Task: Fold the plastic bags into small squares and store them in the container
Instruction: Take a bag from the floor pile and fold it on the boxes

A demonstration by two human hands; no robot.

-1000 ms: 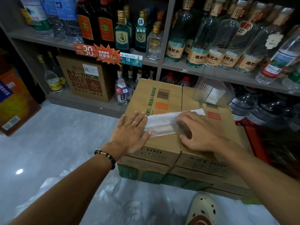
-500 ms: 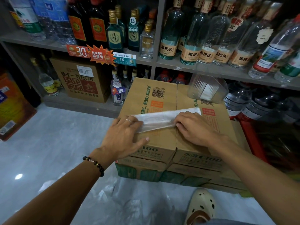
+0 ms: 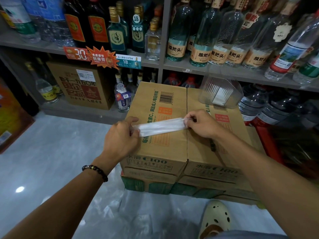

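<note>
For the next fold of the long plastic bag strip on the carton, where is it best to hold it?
Probably at its two short ends, from above: the plastic bag strip lies flat and narrow on the carton, and the left hand and right hand already pinch those ends.

Two cartons (image 3: 174,135) stand side by side on a lower layer of cartons (image 3: 172,185) on the floor (image 3: 51,161), before the shelf (image 3: 198,69). A folded plastic bag (image 3: 160,126) lies across the left carton's top, reaching the seam between the two. The left hand (image 3: 120,137) holds its left end, the right hand (image 3: 202,123) its right end. The container (image 3: 221,92) sits at the right carton's far edge. More plastic bags (image 3: 120,213) lie on the floor before the cartons.
</note>
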